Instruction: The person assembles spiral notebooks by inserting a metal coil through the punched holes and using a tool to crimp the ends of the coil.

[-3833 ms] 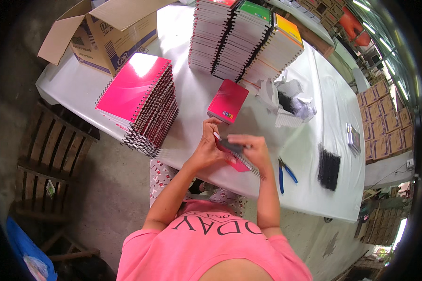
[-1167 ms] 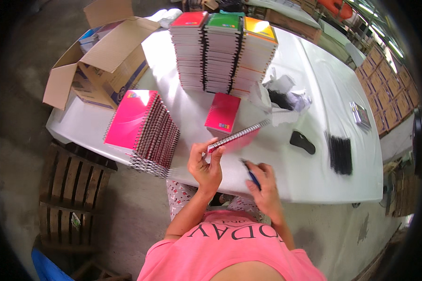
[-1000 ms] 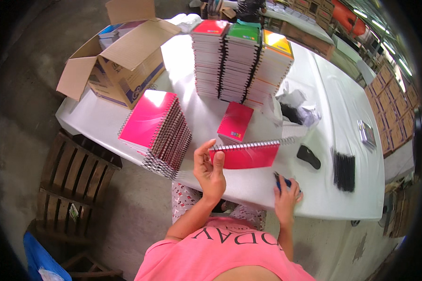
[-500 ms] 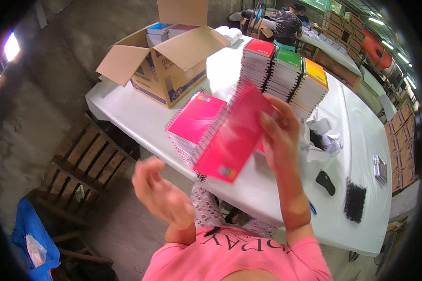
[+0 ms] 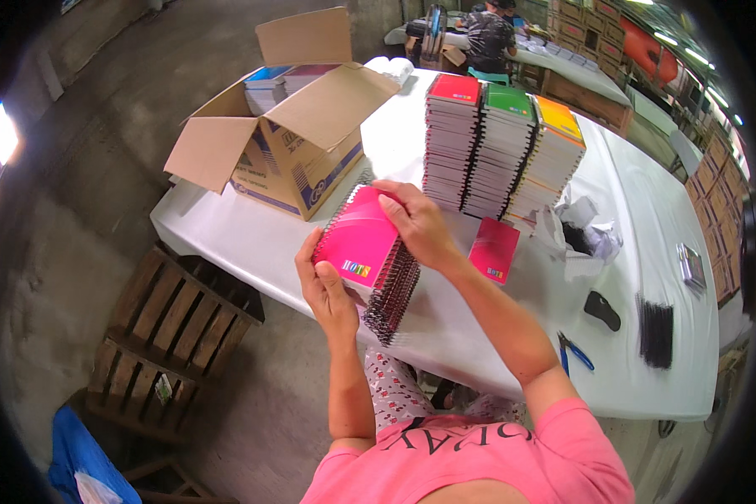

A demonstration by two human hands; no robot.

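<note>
A pink spiral notebook [image 5: 357,235] lies on top of a stack of spiral notebooks near the table's front edge. My left hand [image 5: 329,294] grips its near left side, fingers along the edge and thumb by the corner. At its far right corner my right hand [image 5: 420,225] holds on, thumb on the cover and fingers over the far edge. Dark and silvery coils [image 5: 391,298] stick out along the stack's sides. Another pink notebook cover [image 5: 494,250] lies on the table to the right of the stack.
Behind stand tall stacks of red [image 5: 454,88], green [image 5: 509,101] and yellow notebooks [image 5: 559,119]. An open carton [image 5: 302,168] is at back left. To the right are crumpled plastic [image 5: 592,239], a black pad [image 5: 601,311], pliers [image 5: 575,353] and black coils [image 5: 655,332]. A person [image 5: 487,42] sits farther back.
The pink notebook raised in my right hand has come down onto the stack and turned. My left hand, empty before, has moved up and right to grip it too.
</note>
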